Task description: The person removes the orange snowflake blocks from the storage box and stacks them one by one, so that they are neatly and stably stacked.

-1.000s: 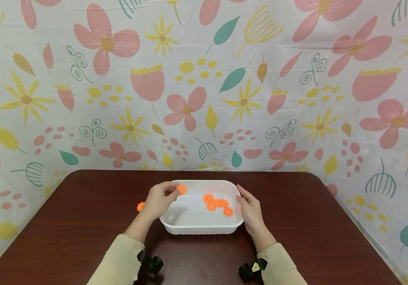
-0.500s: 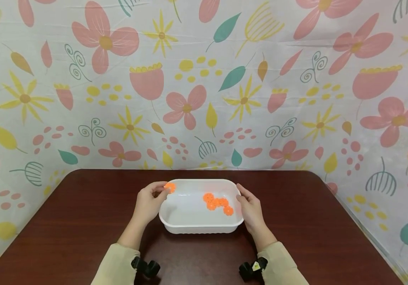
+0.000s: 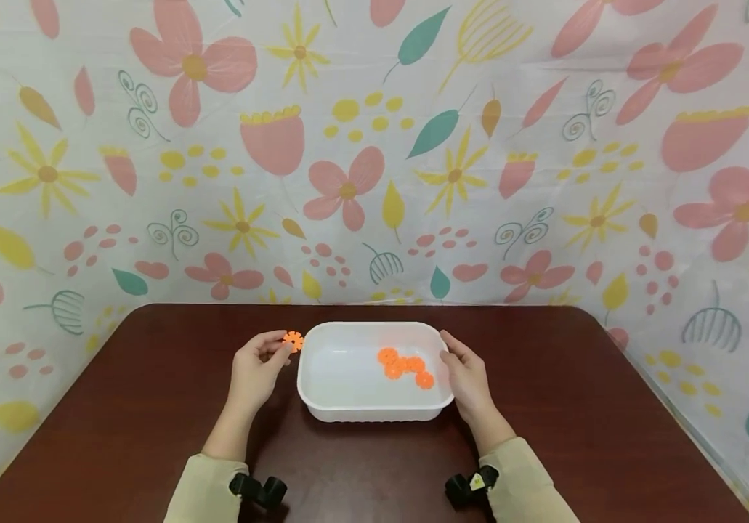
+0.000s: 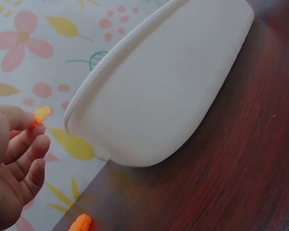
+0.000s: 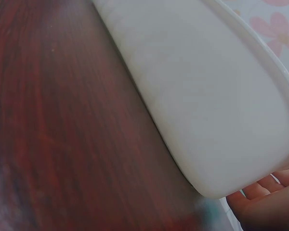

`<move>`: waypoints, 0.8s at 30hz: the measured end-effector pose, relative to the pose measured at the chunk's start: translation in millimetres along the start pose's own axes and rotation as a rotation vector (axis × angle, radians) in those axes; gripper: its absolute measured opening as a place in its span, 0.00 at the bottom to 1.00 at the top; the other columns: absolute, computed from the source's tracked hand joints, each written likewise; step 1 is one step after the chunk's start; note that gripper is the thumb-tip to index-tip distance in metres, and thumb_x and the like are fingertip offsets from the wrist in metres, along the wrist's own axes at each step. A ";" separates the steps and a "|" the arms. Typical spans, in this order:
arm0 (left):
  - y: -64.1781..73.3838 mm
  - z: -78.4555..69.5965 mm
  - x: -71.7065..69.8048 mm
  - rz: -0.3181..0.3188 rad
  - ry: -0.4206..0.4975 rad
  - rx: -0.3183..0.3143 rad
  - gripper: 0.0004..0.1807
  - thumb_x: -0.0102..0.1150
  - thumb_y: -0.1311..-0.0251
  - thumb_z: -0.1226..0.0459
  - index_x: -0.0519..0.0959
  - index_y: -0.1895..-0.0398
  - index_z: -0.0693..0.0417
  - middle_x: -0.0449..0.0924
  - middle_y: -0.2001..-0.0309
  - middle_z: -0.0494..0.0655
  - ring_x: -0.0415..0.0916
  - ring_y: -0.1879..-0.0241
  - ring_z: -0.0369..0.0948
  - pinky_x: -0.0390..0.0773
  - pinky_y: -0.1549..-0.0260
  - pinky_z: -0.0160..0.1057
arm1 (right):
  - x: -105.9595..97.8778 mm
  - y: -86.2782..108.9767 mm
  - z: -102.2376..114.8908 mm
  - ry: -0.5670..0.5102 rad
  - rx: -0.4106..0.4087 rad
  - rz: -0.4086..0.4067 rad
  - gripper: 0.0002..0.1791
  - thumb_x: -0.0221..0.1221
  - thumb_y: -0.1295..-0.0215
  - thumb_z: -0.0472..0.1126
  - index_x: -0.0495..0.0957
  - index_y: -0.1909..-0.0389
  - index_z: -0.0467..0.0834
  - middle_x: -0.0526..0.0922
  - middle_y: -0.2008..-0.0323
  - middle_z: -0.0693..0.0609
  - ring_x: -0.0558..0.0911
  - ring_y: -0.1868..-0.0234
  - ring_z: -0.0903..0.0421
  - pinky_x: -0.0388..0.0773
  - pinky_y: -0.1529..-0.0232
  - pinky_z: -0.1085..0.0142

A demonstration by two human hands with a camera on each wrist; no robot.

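Note:
Between the thumb and fingertips of my left hand [image 3: 255,372] I pinch an orange notched plastic disc [image 3: 293,341], just outside the left rim of a white plastic basin [image 3: 374,414]. In the left wrist view the same disc [image 4: 41,114] shows edge-on beside the basin's wall [image 4: 154,91]. Several orange discs [image 3: 394,369] lie together on the basin's floor, toward its right side. My right hand [image 3: 468,378] grips the basin's right end, thumb over the rim; its fingers [image 5: 260,190] are partly hidden behind the wall in the right wrist view.
Another orange disc [image 4: 81,223] lies at the lower edge of the left wrist view; my left hand hides it in the head view. The basin stands on a dark red-brown table [image 3: 557,407]. A flower-patterned cloth [image 3: 374,145] hangs behind the table.
My left hand has moved left with the pinched disc, from over the basin to outside its left rim. The right hand still holds the basin. The head view has shifted slightly.

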State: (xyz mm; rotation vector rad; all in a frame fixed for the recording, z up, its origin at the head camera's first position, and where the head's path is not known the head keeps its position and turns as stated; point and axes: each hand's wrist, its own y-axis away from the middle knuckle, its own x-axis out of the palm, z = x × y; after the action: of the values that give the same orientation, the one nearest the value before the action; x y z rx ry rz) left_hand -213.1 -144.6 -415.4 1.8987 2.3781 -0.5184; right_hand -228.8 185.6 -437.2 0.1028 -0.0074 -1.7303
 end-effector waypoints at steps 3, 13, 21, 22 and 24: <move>-2.4 2.5 -4.3 -0.013 0.024 -0.031 0.14 0.61 0.41 0.64 0.80 0.52 0.57 0.82 0.64 0.58 0.83 0.71 0.43 0.79 0.75 0.33 | 0.3 -0.7 1.2 -0.001 0.005 0.000 0.25 0.45 0.31 0.35 0.63 0.32 0.41 0.63 0.30 0.47 0.60 0.30 0.53 0.61 0.32 0.58; -9.1 11.3 -14.0 -0.034 0.045 -0.104 0.15 0.61 0.40 0.63 0.79 0.51 0.57 0.82 0.64 0.55 0.81 0.72 0.39 0.82 0.71 0.34 | 0.5 -1.5 2.8 0.004 0.023 -0.002 0.25 0.45 0.30 0.35 0.63 0.32 0.42 0.62 0.30 0.48 0.62 0.31 0.54 0.62 0.33 0.59; -9.9 19.3 -19.9 -0.040 0.040 -0.136 0.14 0.60 0.39 0.64 0.79 0.51 0.60 0.82 0.63 0.57 0.83 0.70 0.40 0.82 0.70 0.34 | 1.0 -2.3 2.5 0.003 0.027 -0.001 0.25 0.45 0.30 0.36 0.63 0.32 0.43 0.62 0.30 0.48 0.62 0.31 0.53 0.62 0.33 0.59; -9.7 20.2 -20.8 -0.039 0.036 -0.144 0.14 0.59 0.39 0.64 0.79 0.51 0.60 0.81 0.62 0.58 0.83 0.70 0.39 0.82 0.69 0.34 | 1.2 -2.2 2.3 0.004 0.028 0.000 0.25 0.45 0.30 0.36 0.63 0.32 0.43 0.62 0.30 0.48 0.61 0.31 0.53 0.62 0.33 0.59; -9.2 22.0 -22.5 -0.039 0.030 -0.164 0.14 0.59 0.38 0.64 0.78 0.51 0.60 0.81 0.61 0.58 0.83 0.69 0.39 0.82 0.69 0.33 | 1.5 -1.9 1.8 0.004 0.030 0.001 0.25 0.45 0.30 0.36 0.64 0.32 0.43 0.62 0.30 0.48 0.61 0.31 0.53 0.62 0.33 0.59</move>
State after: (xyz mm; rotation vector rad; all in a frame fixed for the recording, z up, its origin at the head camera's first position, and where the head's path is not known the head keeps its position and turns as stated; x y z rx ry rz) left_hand -220.0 -173.8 -428.4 1.8065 2.3976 -0.2887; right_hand -231.0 184.4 -435.6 0.1283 -0.0302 -1.7298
